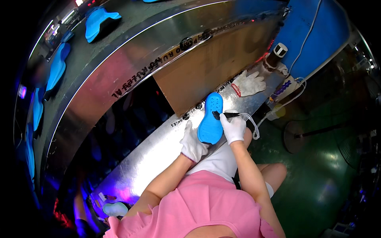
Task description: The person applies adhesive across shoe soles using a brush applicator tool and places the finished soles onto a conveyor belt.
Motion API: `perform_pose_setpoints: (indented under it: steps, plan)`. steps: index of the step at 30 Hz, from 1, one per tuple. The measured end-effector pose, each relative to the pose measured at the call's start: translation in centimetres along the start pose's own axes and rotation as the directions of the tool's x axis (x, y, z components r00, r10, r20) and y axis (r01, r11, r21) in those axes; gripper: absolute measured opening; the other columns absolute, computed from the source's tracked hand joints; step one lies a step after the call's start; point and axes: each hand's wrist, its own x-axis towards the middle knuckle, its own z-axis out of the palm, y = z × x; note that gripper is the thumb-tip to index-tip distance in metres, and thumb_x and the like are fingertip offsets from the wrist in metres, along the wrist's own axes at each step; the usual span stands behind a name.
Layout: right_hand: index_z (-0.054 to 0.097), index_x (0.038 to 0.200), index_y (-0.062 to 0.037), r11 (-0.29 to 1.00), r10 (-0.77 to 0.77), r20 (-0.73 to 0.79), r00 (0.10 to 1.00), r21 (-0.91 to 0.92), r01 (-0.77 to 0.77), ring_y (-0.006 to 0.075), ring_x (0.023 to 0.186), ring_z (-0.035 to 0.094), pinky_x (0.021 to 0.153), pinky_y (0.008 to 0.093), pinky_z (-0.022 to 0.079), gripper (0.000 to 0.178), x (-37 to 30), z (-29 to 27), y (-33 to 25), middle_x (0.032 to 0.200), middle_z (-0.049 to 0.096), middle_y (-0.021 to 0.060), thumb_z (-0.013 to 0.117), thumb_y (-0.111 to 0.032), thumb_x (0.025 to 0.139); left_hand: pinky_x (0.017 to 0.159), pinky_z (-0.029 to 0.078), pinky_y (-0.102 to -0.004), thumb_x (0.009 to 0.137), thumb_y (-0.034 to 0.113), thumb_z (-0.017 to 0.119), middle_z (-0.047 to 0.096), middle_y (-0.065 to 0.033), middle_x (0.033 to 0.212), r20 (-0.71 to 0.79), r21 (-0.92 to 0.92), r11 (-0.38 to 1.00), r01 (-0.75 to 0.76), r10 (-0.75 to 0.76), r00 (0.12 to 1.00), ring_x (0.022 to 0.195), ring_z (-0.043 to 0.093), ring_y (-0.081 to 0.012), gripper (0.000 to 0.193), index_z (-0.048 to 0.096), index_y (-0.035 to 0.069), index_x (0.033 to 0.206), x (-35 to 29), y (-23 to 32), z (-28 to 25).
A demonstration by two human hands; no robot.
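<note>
A bright blue shoe sole (211, 125), with small holes at its far end and a dark edge at its near end, is tilted over the front of the metal bench. My left hand (193, 143), in a white glove, holds it by the lower left side; some of its fingers are hidden beneath the sole. My right hand (234, 127), also gloved in white, is closed around a slim black-handled tool (231, 115) with a white loop of cord. The tool's dark, bristle-like end touches the sole's right side, near the middle.
A white work glove (250, 84) with red trim lies on the metal bench (147, 144). Behind stands a brown board (210, 65). Several blue soles ride a dark conveyor (131, 22). A dark bottle (276, 55), a cable (291, 101) and a fan (294, 137) are at the right.
</note>
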Motion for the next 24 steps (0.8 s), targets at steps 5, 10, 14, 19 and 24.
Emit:
perform_pose_setpoints:
  steps: [5, 10, 14, 19, 24]
  plan:
    - [0.067, 0.084, -0.0087, 0.994, -0.085, 0.186, 0.979, -0.048, 0.095, 0.0313, 0.078, 0.067, 0.072, 0.0386, 0.053, 0.02, -3.4, -3.5, -3.0, 0.084, 0.07, 0.0136, 0.068, -0.029, 0.081, 0.083, 0.05, -0.0516, 0.091, 0.074, 0.026, 0.059, -0.0149, 0.122, 0.064, -0.423, 0.83, 0.362, -0.372, 0.926, 0.111, 0.058, -0.0326, 0.077, 0.051, 0.014, 0.132, 0.5, -0.5, 3.1]
    - [0.068, 0.09, -0.0067, 0.959, -0.262, 0.2, 0.944, 0.165, 0.231, 0.0275, 0.073, 0.066, 0.064, 0.0366, 0.052, 0.018, -4.4, -9.4, -4.3, 0.08, 0.068, 0.0118, 0.071, -0.021, 0.079, 0.082, 0.053, -0.0486, 0.092, 0.072, 0.024, 0.061, -0.017, 0.121, 0.483, -0.34, 0.752, 0.565, -0.377, 0.791, 0.1, 0.062, -0.0349, 0.078, 0.05, 0.01, 0.133, -1.3, 0.8, 3.7]
    - [0.067, 0.087, -0.0076, 0.694, -0.719, 0.025, 0.694, -0.009, 0.72, 0.0266, 0.069, 0.064, 0.06, 0.0336, 0.05, 0.014, -3.4, -9.4, -5.2, 0.078, 0.065, 0.0085, 0.074, -0.011, 0.075, 0.088, 0.052, -0.0438, 0.095, 0.067, 0.026, 0.06, -0.0202, 0.121, 0.512, -0.548, 0.664, 0.509, -0.214, 0.832, 0.104, 0.062, -0.0335, 0.077, 0.047, 0.003, 0.133, -1.1, -0.6, 5.1]
    - [0.067, 0.092, -0.0048, 0.661, -0.687, -0.024, 0.727, 0.396, 0.638, 0.0258, 0.064, 0.062, 0.059, 0.0317, 0.05, 0.025, -4.6, -11.0, -6.6, 0.078, 0.066, 0.009, 0.076, -0.001, 0.069, 0.087, 0.051, -0.0484, 0.091, 0.072, 0.027, 0.06, -0.023, 0.118, 0.781, -0.454, 0.626, 0.634, -0.062, 0.621, 0.097, 0.061, -0.0381, 0.084, 0.046, 0.001, 0.133, -1.4, 0.4, 5.2]
    - [0.069, 0.087, -0.0094, 0.552, -0.834, 0.133, 0.536, 0.165, 0.817, 0.0221, 0.068, 0.065, 0.063, 0.0317, 0.054, 0.025, -7.4, -10.8, -6.7, 0.083, 0.067, 0.0063, 0.08, -0.006, 0.064, 0.077, 0.056, -0.0529, 0.085, 0.078, 0.033, 0.057, -0.0337, 0.116, 0.426, -0.424, 0.794, 0.435, -0.25, 0.87, 0.091, 0.064, -0.0457, 0.1, 0.039, -0.005, 0.139, -1.5, 2.7, 8.7]
